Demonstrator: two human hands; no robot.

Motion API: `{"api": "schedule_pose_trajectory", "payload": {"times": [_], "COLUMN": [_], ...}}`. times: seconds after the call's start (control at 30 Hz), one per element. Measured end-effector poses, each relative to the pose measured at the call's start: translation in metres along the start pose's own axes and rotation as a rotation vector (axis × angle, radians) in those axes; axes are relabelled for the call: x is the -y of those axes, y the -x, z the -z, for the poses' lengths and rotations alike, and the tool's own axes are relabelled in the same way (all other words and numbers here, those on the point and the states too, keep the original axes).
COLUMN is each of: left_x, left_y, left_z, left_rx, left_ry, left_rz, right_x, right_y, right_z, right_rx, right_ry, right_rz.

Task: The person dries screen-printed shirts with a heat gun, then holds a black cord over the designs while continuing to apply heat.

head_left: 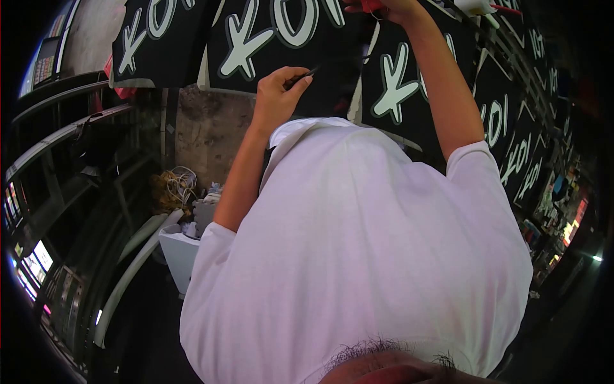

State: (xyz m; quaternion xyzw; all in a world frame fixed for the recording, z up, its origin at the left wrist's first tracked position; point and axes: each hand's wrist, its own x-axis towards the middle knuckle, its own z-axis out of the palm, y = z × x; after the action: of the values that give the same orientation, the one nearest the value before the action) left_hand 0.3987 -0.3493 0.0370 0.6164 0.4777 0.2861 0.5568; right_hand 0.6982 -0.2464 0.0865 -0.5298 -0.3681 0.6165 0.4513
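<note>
Left hand [283, 89]: while the forearm reaches up past the shirt, thumb and fingertips are pinched together, narrow grip, on a thin dark item [299, 79]; exact kind too small to tell.
Thin dark item: in the left hand's pinch, over the black panels [332, 89]; its far end is lost against the black.
Right hand [391, 9]: at the top edge, partly cut off; arm extended well forward; fingers closed about a red item [373, 6], full grip not visible.
Red item: at the right hand's fingers, above the panels, a small thin loop showing just below it; shape mostly hidden.
Black panels: several, spread across the top and down the right side, white "KOI" lettering with grey outline, pale edges; some overlap or abut, cannot tell which throughout.
White shirt [358, 243]: fills the centre, its front hem near the panels.
White tub [177, 256]: left of the shirt, clutter at its top.
Coiled cable [182, 182]: pale, beside a brownish-yellow bundle [165, 195], beyond the tub.
Pale tubes [131, 281]: curved, left of the tub.
Metal rails [61, 137]: far left, dim.
Lit panels [37, 262]: bright, beyond the rails, content unreadable.
White object [474, 7]: top, right of the right hand, kind unclear.
</note>
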Motion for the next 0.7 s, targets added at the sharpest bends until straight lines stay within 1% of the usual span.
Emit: {"api": "schedule_pose_trajectory", "payload": {"times": [0.07,0.1,0.13,0.2,0.23,0.33,0.43,0.5,0.57,0.63,0.7], "left_x": [-0.005,-0.008,-0.011,-0.021,-0.022,-0.025,-0.03,-0.031,-0.033,-0.034,-0.032], "left_y": [0.0,0.002,0.003,0.006,0.008,0.014,0.021,0.027,0.034,0.037,0.038], "left_z": [-0.013,-0.02,-0.026,-0.037,-0.041,-0.05,-0.059,-0.063,-0.069,-0.073,-0.075], "left_rx": [0.013,0.027,0.027,0.022,0.02,0.005,-0.012,-0.019,-0.015,-0.007,0.007], "left_ry": [-0.018,-0.034,-0.038,-0.056,-0.063,-0.102,-0.129,-0.079,-0.079,-0.078,-0.093], "left_rz": [0.013,0.032,0.032,0.029,0.033,0.03,0.073,0.168,0.168,0.167,0.106], "right_x": [0.01,0.013,0.013,0.01,0.006,-0.002,-0.002,-0.002,-0.001,-0.004,-0.006], "right_y": [0.009,0.015,0.018,0.024,0.028,0.037,0.048,0.055,0.062,0.066,0.071], "right_z": [0.007,0.009,0.014,0.022,0.023,0.031,0.034,0.035,0.038,0.042,0.045], "right_rx": [0.004,0.052,0.053,0.092,0.115,0.181,0.189,0.2,0.197,0.191,0.182], "right_ry": [-0.04,-0.025,-0.028,0.057,0.051,0.052,0.081,0.103,0.152,0.119,0.086], "right_rz": [-0.113,-0.111,-0.11,-0.168,-0.128,-0.142,-0.127,-0.113,-0.112,-0.103,-0.094]}}
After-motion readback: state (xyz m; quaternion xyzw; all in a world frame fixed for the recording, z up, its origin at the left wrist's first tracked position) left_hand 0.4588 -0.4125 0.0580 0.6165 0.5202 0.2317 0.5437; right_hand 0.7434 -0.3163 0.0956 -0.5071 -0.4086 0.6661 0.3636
